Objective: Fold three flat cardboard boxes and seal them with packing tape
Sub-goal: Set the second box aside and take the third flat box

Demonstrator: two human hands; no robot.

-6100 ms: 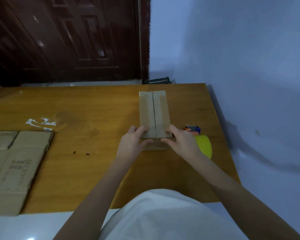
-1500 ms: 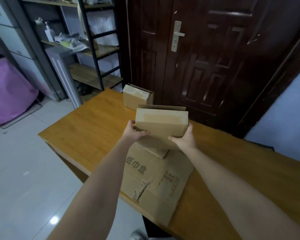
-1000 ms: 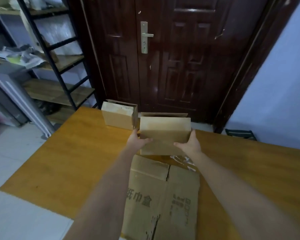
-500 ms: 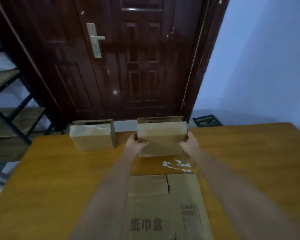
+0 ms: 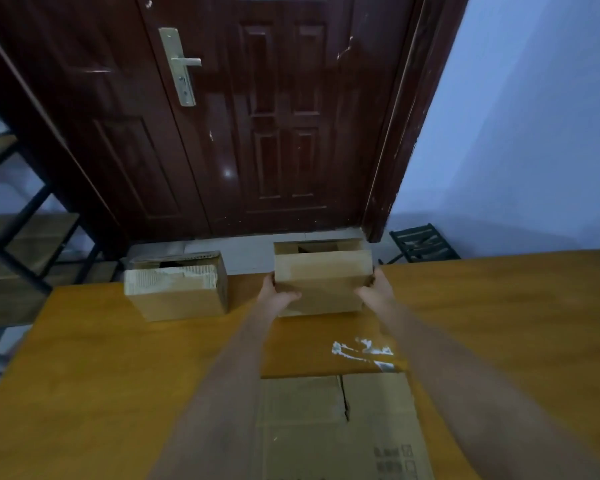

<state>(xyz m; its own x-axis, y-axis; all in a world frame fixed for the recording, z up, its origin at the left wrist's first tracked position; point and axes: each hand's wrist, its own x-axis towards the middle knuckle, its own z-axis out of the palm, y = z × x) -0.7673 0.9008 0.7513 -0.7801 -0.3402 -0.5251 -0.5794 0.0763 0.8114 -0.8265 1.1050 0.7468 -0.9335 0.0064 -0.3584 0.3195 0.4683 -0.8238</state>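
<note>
A folded brown cardboard box (image 5: 321, 277) stands near the table's far edge, its top open toward the door. My left hand (image 5: 276, 294) grips its left side and my right hand (image 5: 376, 289) grips its right side. A second folded box (image 5: 177, 289) with a torn, peeled upper face sits to the left of it, apart by a hand's width. A flat cardboard sheet (image 5: 340, 427) with printed characters lies on the table close to me, between my forearms. No tape is in view.
The wooden table (image 5: 101, 375) carries a patch of white residue (image 5: 361, 351) in front of the held box. Behind the table stand a dark wooden door (image 5: 257, 116), a black metal shelf (image 5: 21, 237) at left and a blue wall at right.
The box in both hands has travelled from the table's right end to its far edge beside the other folded box, and now sits lower, on or just above the tabletop.
</note>
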